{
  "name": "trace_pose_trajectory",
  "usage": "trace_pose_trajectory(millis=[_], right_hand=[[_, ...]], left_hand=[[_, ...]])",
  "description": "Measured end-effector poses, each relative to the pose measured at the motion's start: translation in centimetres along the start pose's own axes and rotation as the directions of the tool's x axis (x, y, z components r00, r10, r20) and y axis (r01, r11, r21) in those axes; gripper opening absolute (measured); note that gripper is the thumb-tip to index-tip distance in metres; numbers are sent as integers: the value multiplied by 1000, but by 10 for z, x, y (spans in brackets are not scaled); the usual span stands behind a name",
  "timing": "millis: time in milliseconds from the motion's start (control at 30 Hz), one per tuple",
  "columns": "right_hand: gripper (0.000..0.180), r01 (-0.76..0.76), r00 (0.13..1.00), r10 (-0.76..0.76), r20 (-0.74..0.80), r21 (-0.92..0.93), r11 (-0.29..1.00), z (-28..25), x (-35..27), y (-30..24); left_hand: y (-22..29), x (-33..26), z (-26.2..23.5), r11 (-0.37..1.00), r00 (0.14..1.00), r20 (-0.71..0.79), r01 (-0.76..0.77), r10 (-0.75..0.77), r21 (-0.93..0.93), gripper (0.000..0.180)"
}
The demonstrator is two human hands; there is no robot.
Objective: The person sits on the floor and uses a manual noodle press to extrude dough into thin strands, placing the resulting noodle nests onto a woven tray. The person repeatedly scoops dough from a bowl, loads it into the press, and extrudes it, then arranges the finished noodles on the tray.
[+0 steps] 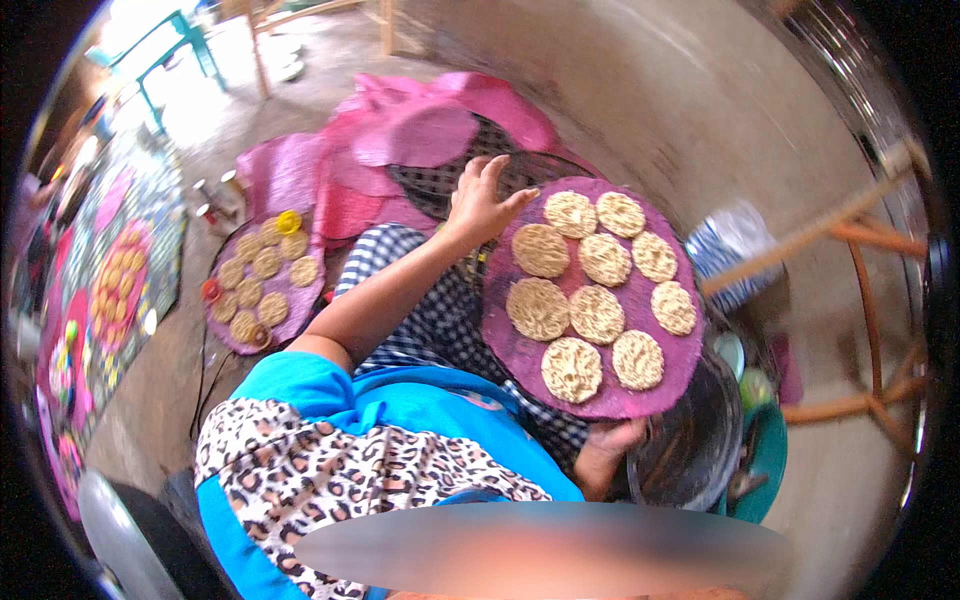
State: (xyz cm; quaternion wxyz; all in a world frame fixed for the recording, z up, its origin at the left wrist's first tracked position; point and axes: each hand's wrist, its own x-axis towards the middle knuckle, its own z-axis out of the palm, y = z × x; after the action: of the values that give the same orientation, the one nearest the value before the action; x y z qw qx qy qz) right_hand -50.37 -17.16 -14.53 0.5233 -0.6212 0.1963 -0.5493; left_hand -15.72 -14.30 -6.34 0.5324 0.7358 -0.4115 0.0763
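A round purple tray (600, 270) lies tilted over my lap, carrying several flat, pale, round cakes (604, 259) with a squiggly, strand-like surface. My right hand (610, 445) grips the tray's near edge, and its fingers are partly hidden beneath the rim. Beyond the tray's far-left edge, my left hand (485, 200) is raised with fingers apart and nothing in it. Whether its thumb touches the rim I cannot tell. Under the left hand shows a black mesh sheet (425, 188). A second round purple tray (290, 325) with similar cakes sits on the floor to my left.
Pink and purple sheets (420, 135) are heaped ahead. A black basin (680, 455) and a green basin (768, 460) stand at my right, near a wooden frame (870, 300). Small cans (232, 183) stand left. Farther left, a patterned mat (155, 230) bears more cakes.
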Motion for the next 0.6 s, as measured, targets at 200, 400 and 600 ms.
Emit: trace_pose_trajectory(millis=[200, 400, 600], right_hand=[[50, -402, 913, 343, 221, 631, 664, 24, 20, -9], [45, -714, 669, 354, 654, 432, 551, 210, 84, 29], [61, -786, 328, 403, 854, 10, 619, 351, 113, 70]], left_hand=[[-29, -25, -96, 414, 661, 527, 748, -534, -519, 43], [-141, -36, -232, 589, 717, -181, 372, -673, -717, 20], [-193, -113, -334, 757, 550, -586, 139, -595, -639, 20]])
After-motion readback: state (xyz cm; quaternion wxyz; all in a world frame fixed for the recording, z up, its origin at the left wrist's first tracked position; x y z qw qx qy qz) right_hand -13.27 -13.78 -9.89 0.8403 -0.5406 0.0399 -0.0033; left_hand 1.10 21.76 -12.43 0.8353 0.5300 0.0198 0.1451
